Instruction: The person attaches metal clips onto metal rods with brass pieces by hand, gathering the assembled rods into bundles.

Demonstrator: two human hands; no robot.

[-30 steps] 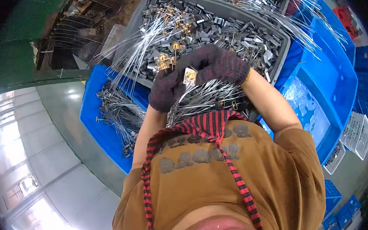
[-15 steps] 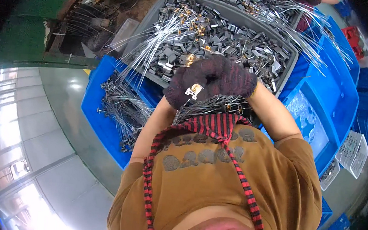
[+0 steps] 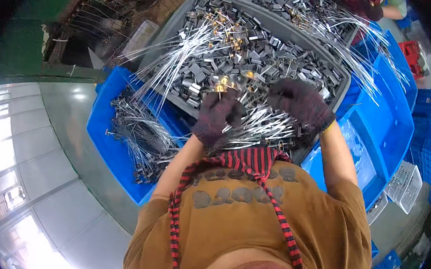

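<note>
My left hand (image 3: 217, 115), in a dark knitted glove, is at the near edge of the grey tub. Its closed fingertips grip a brass-coloured metal part (image 3: 222, 85). To the right, my right hand (image 3: 300, 103), gloved the same way, hovers over the heap with its fingers curled in. What it holds, if anything, is hidden. Small dark metal pieces (image 3: 264, 49) fill the tub. Between and below my hands lies a bundle of shiny metal wires (image 3: 268, 125). Another wire bundle with brass-coloured ends (image 3: 192, 48) rests across the tub's left side.
The grey tub's rim (image 3: 286, 28) borders the heap. A blue bin (image 3: 113, 159) with wired parts stands left; a blue tray (image 3: 389, 114) stands right. Beyond, another person's gloved hand (image 3: 372, 11) is over a second heap. A red crate (image 3: 412, 57) sits far right.
My hands were together in front of me, with a small metal part with a brass-coloured disc at the left one. They have moved apart, the right hand to the right, exposing the wire bundle.
</note>
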